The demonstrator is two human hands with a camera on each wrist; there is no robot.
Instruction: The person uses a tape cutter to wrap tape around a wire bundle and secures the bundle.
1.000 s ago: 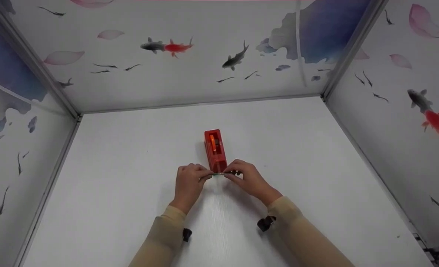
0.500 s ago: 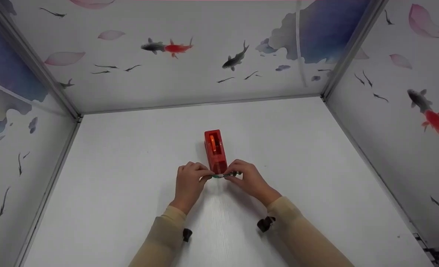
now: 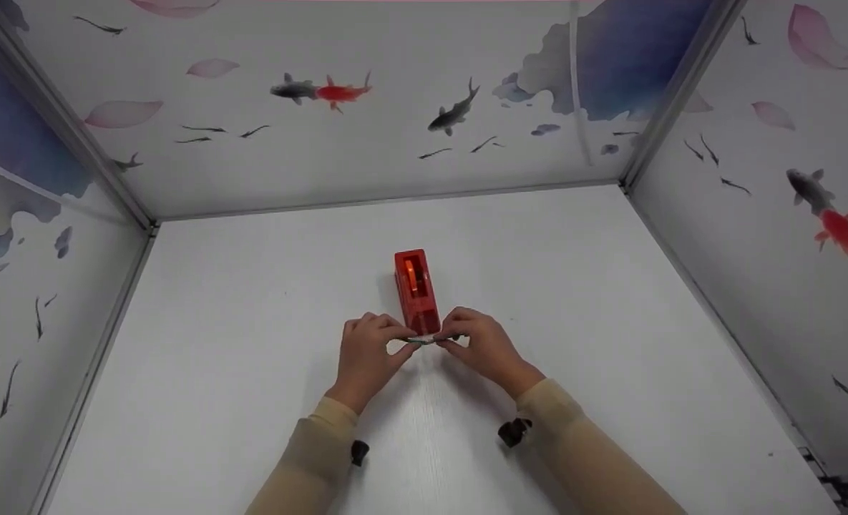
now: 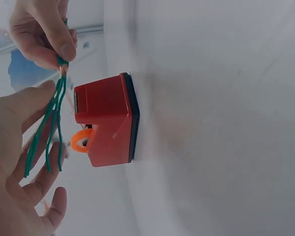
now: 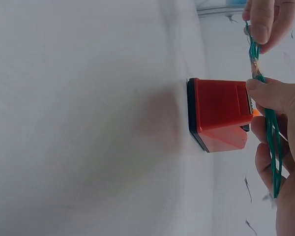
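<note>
A bundle of thin green wires (image 4: 53,118) stretches between the two hands, with a bare copper-coloured section (image 5: 255,64) at its middle. My left hand (image 3: 370,354) pinches the bundle loosely on one side; loose strands cross in front of its spread fingers in the left wrist view. On the other side, my right hand (image 3: 484,350) pinches the wires next to the copper section, and green lengths run down past its curled fingers (image 5: 259,129). Just beyond the fingertips stands a red tape dispenser (image 3: 418,293) with an orange roll core (image 4: 81,141). Whether tape lies on the copper is unclear.
The white tabletop (image 3: 252,343) spreads around the dispenser. Panels printed with fish and petals enclose it at the back (image 3: 366,164), left and right. Black wrist cameras (image 3: 514,432) sit on the beige sleeves (image 3: 588,450).
The left thumb has swung away from the other fingers, widening the gap behind the pinch. The wires have shifted slightly toward the person. My right hand stays nearly still; the dispenser has not moved.
</note>
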